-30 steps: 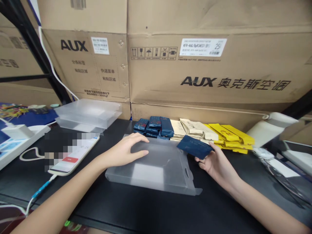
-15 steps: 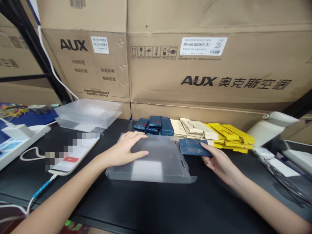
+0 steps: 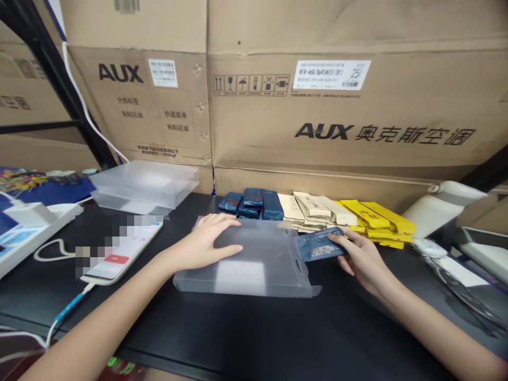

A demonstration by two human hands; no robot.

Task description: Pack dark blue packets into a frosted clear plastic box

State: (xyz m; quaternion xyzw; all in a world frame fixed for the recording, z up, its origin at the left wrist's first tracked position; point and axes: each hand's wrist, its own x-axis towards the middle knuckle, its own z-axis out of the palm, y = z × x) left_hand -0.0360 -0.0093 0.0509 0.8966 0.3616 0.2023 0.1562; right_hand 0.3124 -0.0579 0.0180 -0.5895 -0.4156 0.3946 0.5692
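Observation:
A frosted clear plastic box lies flat on the black tabletop, its flapped open end facing right. My left hand rests on its upper left part, fingers spread and palm down. In my right hand a dark blue packet is pinched between thumb and fingers. The packet's left edge is at the box's open end; whether it is inside or just in front, I cannot tell. Behind the box stand dark blue packets, cream packets and yellow packets in piles.
More clear plastic boxes are stacked at the back left. A phone on a charging cable and a white power strip lie left. A white bottle leans at the right near glasses. Large cartons wall off the back.
My right hand has turned the blue packet, tilting it, and shifted it slightly right and down. My left hand and the plastic box have stayed almost still.

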